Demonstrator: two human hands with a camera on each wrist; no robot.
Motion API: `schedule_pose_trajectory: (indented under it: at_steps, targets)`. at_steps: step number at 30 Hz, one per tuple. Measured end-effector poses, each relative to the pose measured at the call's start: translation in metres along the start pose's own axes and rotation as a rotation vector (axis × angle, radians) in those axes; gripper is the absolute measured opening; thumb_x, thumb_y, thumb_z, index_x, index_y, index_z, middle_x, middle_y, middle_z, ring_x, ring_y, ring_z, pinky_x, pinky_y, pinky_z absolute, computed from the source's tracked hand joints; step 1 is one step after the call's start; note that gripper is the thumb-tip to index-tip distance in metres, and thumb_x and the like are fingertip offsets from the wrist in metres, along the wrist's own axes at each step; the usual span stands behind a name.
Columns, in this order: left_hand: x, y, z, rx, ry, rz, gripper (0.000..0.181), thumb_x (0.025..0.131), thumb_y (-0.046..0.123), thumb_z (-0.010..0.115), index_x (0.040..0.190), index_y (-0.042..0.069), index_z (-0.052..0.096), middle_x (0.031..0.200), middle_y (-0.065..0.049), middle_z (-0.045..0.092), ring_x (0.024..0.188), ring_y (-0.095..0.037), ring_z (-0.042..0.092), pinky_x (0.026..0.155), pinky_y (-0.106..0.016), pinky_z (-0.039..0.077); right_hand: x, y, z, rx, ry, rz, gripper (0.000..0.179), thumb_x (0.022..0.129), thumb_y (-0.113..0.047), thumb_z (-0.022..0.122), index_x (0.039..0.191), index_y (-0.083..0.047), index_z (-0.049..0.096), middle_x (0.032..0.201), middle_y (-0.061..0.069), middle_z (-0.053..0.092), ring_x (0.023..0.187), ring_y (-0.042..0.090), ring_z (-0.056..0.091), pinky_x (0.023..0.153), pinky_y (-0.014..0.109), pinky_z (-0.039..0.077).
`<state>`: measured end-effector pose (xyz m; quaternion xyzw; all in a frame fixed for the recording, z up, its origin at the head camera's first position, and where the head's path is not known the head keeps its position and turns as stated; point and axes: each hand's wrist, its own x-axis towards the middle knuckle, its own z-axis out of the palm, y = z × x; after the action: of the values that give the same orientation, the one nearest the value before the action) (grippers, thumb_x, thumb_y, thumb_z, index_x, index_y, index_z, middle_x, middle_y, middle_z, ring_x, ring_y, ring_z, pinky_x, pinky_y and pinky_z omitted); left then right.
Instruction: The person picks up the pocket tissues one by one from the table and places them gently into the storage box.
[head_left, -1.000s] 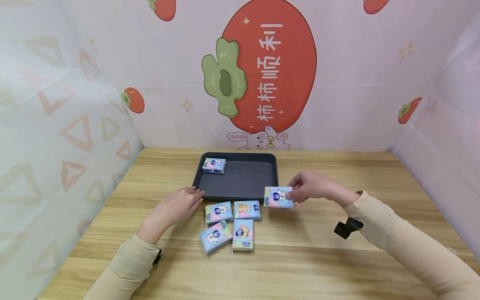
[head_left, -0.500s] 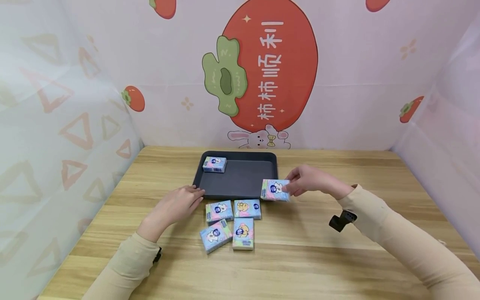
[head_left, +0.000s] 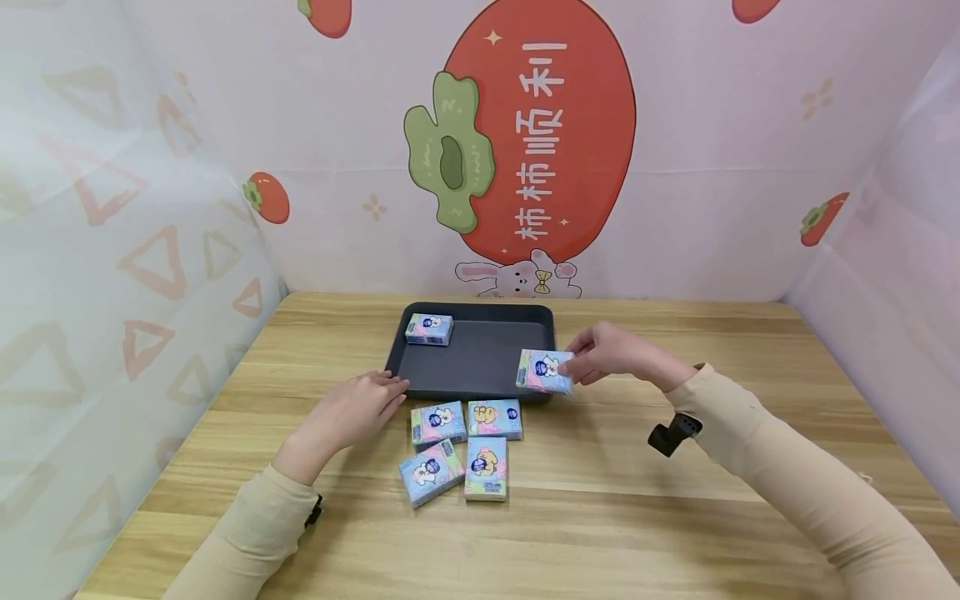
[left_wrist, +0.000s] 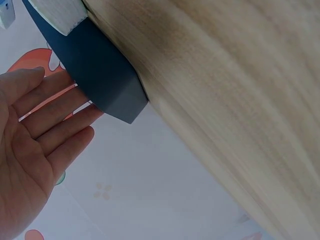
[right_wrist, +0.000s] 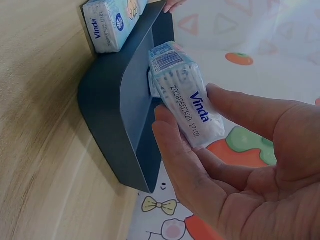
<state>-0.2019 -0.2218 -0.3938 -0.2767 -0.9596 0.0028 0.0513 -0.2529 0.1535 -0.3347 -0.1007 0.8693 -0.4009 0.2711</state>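
My right hand (head_left: 621,357) pinches a pack of tissues (right_wrist: 187,97) between thumb and fingers. In the head view, that pack overlaps the front right corner of the dark grey tray (head_left: 487,354); the right wrist view shows it raised beside the tray wall. Another tissue pack (head_left: 429,330) lies in the tray's back left corner. My left hand (head_left: 351,415) has its fingers extended, with the fingertips at the tray's front left corner. The left wrist view shows those fingers (left_wrist: 60,112) straight against the tray's side.
Several blue and pink tissue packs lie on the wooden table (head_left: 600,533) in front of the tray, among them an upright-lying pack (head_left: 486,468) and a slanted one (head_left: 432,473). A printed cloth wall (head_left: 690,167) stands behind the table and along both sides.
My right hand has carried its tissue pack left and away from me, from beside the tray's front right corner to over it. My left hand has stayed at the tray.
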Motion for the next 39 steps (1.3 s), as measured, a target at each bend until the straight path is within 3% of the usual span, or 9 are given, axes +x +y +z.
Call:
schedule_pose_trajectory:
  at_steps: [12,39]
  targets:
    - [0.001,-0.001,0.001,0.001,0.006,0.005,0.029,0.096,0.02,0.055,0.116,0.003,0.068,0.116,-0.017,0.067,0.11,-0.032,0.063,0.091,-0.046,0.053,0.009,-0.001,-0.004,-0.017,0.015,0.009,0.045,0.086,-0.022,0.07,0.116,0.009,0.058,0.102,0.018,0.064,0.091,0.03,0.068,0.084,0.039,0.057]
    - [-0.001,-0.002,0.001,-0.011,0.005,-0.009,0.029,0.096,0.02,0.056,0.117,0.004,0.068,0.117,-0.017,0.066,0.111,-0.032,0.062,0.092,-0.047,0.052,0.03,-0.006,-0.007,-0.051,0.048,0.063,0.049,0.085,-0.029,0.071,0.118,0.005,0.059,0.107,0.018,0.065,0.084,0.02,0.069,0.086,0.037,0.056]
